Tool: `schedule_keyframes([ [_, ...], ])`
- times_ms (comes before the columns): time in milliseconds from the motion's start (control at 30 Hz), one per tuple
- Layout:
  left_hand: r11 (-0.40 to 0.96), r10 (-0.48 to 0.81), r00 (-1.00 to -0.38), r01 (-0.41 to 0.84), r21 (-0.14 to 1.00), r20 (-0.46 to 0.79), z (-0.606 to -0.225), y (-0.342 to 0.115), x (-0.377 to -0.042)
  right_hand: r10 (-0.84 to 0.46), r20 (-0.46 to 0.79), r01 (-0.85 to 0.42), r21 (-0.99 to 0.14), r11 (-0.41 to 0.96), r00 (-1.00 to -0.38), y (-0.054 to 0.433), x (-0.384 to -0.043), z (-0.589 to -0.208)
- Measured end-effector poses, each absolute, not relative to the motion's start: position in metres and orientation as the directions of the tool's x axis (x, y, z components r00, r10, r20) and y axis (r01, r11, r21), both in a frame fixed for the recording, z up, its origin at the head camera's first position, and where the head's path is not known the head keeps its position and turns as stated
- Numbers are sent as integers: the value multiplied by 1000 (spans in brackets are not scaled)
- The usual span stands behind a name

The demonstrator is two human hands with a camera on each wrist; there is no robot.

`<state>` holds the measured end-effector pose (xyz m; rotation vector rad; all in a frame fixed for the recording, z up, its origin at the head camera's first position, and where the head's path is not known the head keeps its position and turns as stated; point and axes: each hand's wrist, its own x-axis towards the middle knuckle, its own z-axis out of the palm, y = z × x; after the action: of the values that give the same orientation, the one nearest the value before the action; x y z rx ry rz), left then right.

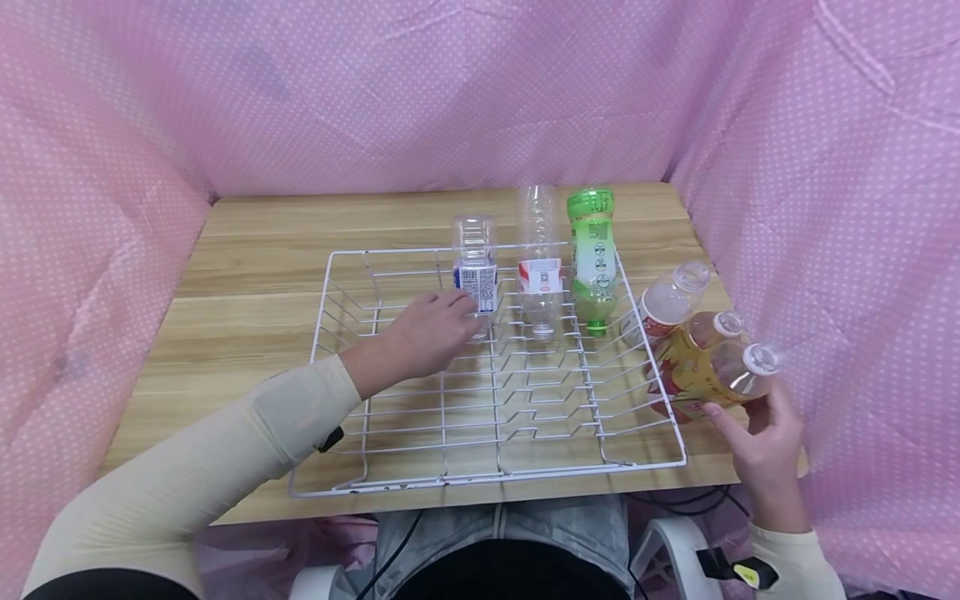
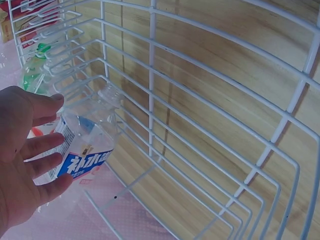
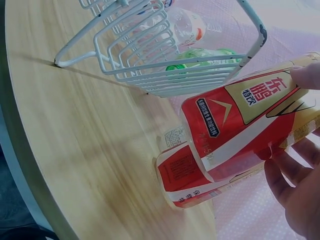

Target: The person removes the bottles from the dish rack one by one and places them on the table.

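A white wire rack point(image 1: 502, 477) stands on the table, with three empty plastic bottles lying in its far part. My left hand point(image 1: 431, 333) is over the rack, its loosely bent fingers beside a clear bottle with a blue label point(image 2: 85, 150); contact is hard to tell. Farther right lie a clear bottle with a red-and-white label point(image 1: 538, 277) and a green bottle point(image 1: 594, 258). At the table's right side, my right hand point(image 1: 772, 450) grips a red-and-gold drink bottle point(image 3: 240, 125), thumb on one side and fingers on the other. It is tilted above the tabletop.
Another red-and-gold bottle point(image 3: 182, 175) stands just behind the held one. Beyond it is a clear bottle with a red-and-white label point(image 1: 660, 312), close to the rack's right side. Pink dotted cloth point(image 1: 450, 100) surrounds the wooden table point(image 1: 247, 283).
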<state>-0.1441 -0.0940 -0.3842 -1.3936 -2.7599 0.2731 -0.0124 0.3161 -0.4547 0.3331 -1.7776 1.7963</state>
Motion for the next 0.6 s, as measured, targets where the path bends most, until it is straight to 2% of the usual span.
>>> schedule_keyframes([
  [367, 533, 833, -554, 807, -254, -11, -386, -94, -152, 204, 537, -531, -843, 89, -818, 317, -11, -459],
  [600, 476, 857, -515, 788, -391, 5, -386, -94, -161, 209, 511, -504, -859, 92, -834, 316, -9, -461],
])
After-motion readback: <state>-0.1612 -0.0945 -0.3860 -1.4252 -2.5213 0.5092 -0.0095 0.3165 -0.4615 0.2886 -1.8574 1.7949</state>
